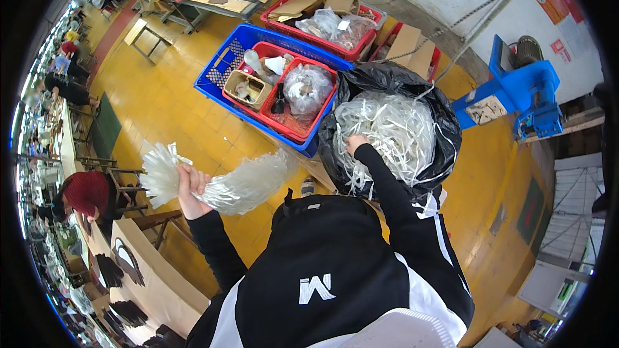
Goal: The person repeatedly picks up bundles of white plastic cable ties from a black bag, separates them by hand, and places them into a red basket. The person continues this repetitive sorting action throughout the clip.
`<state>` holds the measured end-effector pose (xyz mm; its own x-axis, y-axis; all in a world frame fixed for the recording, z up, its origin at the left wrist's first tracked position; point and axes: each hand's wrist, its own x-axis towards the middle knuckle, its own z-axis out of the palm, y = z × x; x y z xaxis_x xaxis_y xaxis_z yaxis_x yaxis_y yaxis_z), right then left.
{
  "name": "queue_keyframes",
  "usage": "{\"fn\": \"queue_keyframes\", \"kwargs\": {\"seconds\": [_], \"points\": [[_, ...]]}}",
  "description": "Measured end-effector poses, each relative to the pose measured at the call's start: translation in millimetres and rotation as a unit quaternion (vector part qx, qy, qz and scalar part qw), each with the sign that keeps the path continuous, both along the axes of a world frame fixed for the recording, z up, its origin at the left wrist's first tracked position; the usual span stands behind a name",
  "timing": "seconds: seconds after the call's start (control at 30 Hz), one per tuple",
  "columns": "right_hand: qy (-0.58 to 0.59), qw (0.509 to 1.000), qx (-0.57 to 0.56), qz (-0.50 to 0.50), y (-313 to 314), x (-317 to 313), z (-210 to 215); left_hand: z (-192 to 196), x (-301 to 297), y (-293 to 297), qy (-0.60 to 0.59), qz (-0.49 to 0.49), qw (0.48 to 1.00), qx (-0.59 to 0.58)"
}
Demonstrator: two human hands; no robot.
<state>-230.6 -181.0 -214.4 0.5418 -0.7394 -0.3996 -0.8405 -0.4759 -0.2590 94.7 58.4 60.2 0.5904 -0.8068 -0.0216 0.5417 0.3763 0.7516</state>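
Note:
My left hand (192,188) is closed round the middle of a thick bundle of clear plastic strips (248,183), held up over the yellow floor. One end of the bundle fans out left of the fist, and the longer end trails to the right. At the near left edge of a black plastic bag (445,135), my right hand (354,144) reaches in with its fingers curled on loose strips. A tangled heap of whitish, translucent strips (387,135) fills this bag. Part of the right fingers is hidden among the strips.
A blue crate (213,67) with red baskets of bags and a carton stands beside the black bag. Behind it is another red crate (271,19). A blue machine (509,93) stands right. Left are a worktable (161,277) with dark cut pieces and a person in red (90,193).

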Motion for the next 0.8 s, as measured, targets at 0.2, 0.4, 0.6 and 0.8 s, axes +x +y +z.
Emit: {"fn": "queue_keyframes", "kwargs": {"seconds": [0.2, 0.4, 0.6, 0.8], "points": [[-0.495, 0.833, 0.103, -0.222, 27, 10, 128, -29, -38, -3, 0.009, -0.025, 0.991, 0.131], [-0.544, 0.836, 0.067, -0.028, 88, 46, 259, -54, -112, -47, 0.023, -0.183, 0.958, 0.22], [-0.473, 0.876, 0.092, -0.011, 119, 42, 245, -37, -84, -64, 0.072, -0.197, 0.97, 0.122], [-0.425, 0.888, 0.145, -0.1, 132, 7, 226, -36, -68, -75, 0.046, -0.163, 0.983, 0.071]]}}
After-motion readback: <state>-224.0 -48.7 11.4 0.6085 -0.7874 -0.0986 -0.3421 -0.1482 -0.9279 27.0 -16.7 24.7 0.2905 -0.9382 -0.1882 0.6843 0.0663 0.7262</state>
